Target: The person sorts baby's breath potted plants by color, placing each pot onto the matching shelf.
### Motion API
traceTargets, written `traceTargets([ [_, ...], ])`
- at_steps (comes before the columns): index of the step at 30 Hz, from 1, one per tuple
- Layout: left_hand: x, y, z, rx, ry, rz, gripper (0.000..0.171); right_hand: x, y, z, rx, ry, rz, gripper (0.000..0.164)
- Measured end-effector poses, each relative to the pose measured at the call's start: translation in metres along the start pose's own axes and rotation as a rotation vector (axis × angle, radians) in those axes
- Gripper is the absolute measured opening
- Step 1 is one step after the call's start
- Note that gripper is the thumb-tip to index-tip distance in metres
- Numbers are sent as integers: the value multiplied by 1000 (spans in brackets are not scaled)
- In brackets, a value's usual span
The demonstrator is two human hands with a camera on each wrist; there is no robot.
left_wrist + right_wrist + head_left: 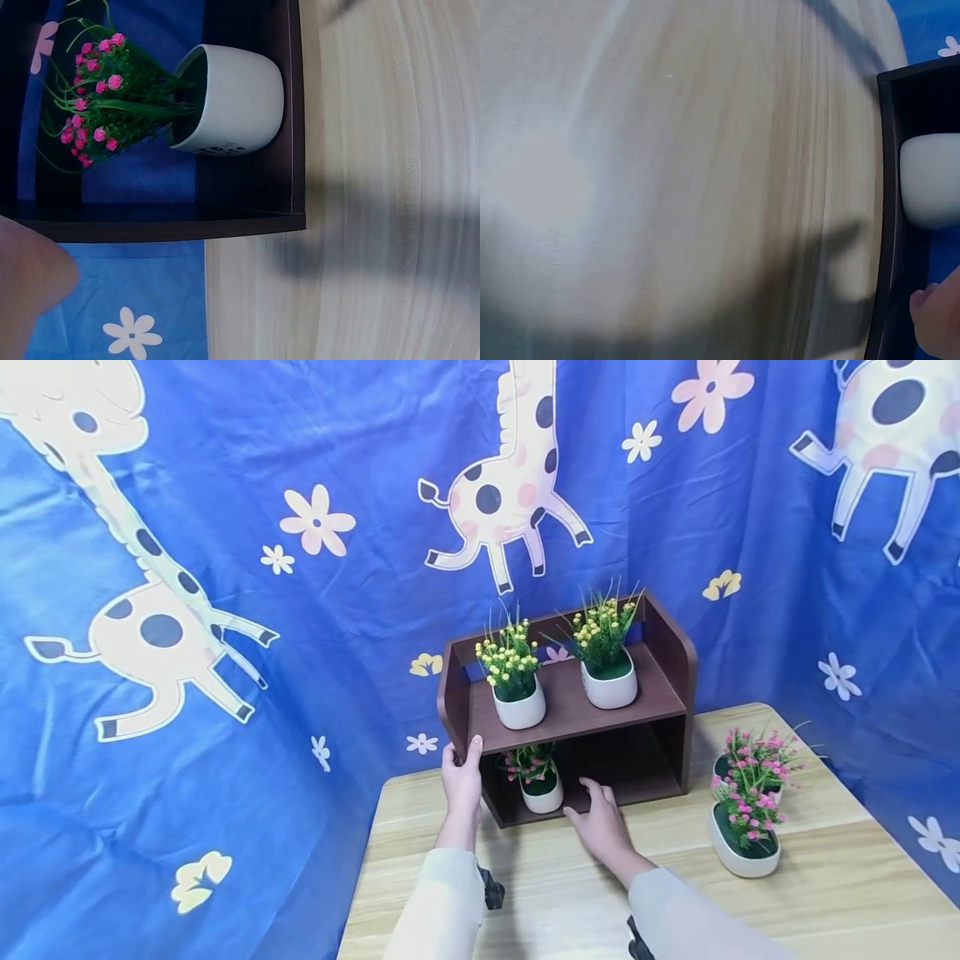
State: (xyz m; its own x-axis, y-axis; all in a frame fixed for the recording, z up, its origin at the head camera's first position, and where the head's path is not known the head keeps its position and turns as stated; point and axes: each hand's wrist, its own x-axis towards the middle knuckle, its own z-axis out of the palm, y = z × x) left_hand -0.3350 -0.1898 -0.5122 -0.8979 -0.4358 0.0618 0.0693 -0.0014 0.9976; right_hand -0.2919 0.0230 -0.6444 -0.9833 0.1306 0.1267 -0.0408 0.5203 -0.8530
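Note:
A dark brown two-tier shelf (577, 702) stands on the wooden table. At its left side panel, my left hand (462, 781) grips the edge, thumb in front and fingers on the outer side. In the lower tier, at the left, stands a white pot with pink flowers (542, 793), seen closer in the left wrist view as a potted plant (240, 101). Just right of that pot, my right hand (600, 827) reaches to the lower tier's front with loosely bent fingers, holding nothing. The right wrist view shows its fingertips (936, 307) apart from the white pot (934, 180).
On the upper tier stand two white pots with yellow flowers, a left one (519, 706) and a right one (611, 685). Two pink-flowered pots, a front one (746, 860) and one behind it (768, 760), stand right of the shelf. A blue curtain (360, 635) hangs behind the table (832, 877).

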Motion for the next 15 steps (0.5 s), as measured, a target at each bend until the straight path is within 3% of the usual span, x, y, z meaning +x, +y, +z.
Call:
traceTargets([
  [3, 6, -13, 1, -8, 18, 15, 49, -9, 2, -2, -4, -8, -22, 70],
  [15, 7, -13, 0, -11, 22, 22, 47, -43, 19, -19, -9, 7, -99, 69],
])
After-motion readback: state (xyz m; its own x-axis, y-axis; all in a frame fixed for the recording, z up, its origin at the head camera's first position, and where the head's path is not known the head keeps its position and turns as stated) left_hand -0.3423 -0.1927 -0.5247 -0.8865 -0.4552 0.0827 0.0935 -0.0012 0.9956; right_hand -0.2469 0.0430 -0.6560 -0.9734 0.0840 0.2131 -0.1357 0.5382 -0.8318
